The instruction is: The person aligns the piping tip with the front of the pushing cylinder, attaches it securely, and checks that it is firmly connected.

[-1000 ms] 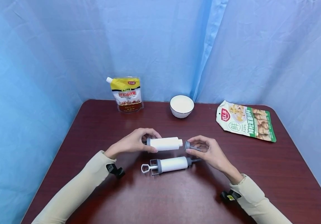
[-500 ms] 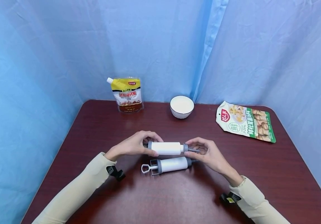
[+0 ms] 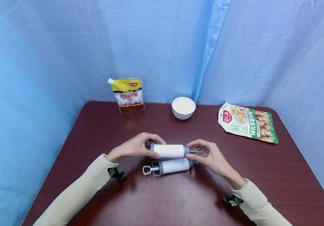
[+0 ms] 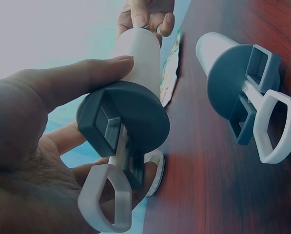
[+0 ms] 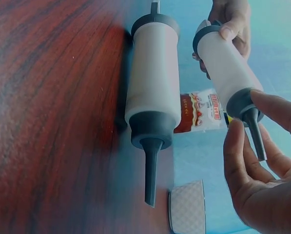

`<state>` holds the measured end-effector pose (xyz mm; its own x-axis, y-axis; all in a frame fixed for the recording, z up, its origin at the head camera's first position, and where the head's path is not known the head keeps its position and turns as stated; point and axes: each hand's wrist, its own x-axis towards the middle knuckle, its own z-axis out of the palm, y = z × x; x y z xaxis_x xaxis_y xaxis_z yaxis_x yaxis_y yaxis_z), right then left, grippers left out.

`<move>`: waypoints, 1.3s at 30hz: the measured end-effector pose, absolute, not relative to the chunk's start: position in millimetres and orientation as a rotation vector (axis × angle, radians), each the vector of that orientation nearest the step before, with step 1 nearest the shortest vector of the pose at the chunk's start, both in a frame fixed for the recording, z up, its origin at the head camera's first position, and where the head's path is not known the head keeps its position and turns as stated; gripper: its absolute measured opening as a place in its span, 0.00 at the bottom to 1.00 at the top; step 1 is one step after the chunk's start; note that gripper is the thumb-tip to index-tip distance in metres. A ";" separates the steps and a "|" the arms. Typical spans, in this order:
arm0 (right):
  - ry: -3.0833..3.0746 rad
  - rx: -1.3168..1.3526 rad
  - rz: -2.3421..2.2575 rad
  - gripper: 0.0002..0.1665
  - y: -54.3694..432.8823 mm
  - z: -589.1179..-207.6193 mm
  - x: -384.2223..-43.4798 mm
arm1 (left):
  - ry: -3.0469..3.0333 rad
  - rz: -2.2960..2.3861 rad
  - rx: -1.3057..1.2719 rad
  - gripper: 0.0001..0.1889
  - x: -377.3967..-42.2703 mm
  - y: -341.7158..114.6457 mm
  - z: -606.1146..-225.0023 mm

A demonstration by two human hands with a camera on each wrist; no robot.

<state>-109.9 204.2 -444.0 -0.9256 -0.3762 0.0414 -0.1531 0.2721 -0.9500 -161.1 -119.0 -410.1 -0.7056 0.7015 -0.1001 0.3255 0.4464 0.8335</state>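
Note:
My left hand (image 3: pixel 139 146) grips the grey-collared handle end of a white syringe-like food injector (image 3: pixel 169 151). In the left wrist view its white pull ring (image 4: pixel 104 197) sticks out below the palm. At the other end, my right hand (image 3: pixel 211 155) pinches the grey nozzle cap (image 5: pixel 242 103), whose thin spout points out between the fingers. The cap sits against the barrel's end; how tightly it is fastened I cannot tell. A second, similar injector (image 3: pixel 176 166) lies on the table just nearer to me, its ring to the left and its spout to the right.
On the dark red wooden table (image 3: pixel 162 201), a spouted pouch (image 3: pixel 129 97) stands at the back left. A white bowl (image 3: pixel 183 110) is at the back middle. Toward the back right lies a green and white packet (image 3: pixel 248 122). Blue curtains (image 3: pixel 150 47) surround the table.
The nozzle cap and the barrel were apart; they have come together end to end. The held injector has dropped slightly toward the one on the table.

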 end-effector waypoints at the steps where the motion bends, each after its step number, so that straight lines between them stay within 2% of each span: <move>1: 2.341 -0.491 -1.721 0.19 204.2 -444.1 -109.5 | 2.265 1.173 0.864 0.21 -160.8 -118.6 -410.3; 16: 2.273 -0.368 -1.755 0.16 203.1 -448.8 -110.1 | 2.275 1.202 0.846 0.20 -157.5 -113.6 -410.3; 25: 2.328 -0.468 -1.765 0.15 201.6 -452.7 -112.7 | 2.288 1.219 0.820 0.20 -152.8 -111.0 -418.4; 33: 2.332 -0.407 -1.711 0.22 203.4 -448.7 -112.5 | 2.278 1.235 0.797 0.20 -150.5 -113.4 -420.1; 39: 2.257 -0.375 -1.729 0.19 201.6 -447.3 -113.7 | 2.276 1.260 0.802 0.20 -149.4 -115.1 -421.6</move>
<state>-113.7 201.6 -447.3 -0.9292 -0.3650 -0.0585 -0.0386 0.2531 -0.9667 -149.4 -115.1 -421.6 -0.7472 0.6598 -0.0794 0.2828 0.4238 0.8605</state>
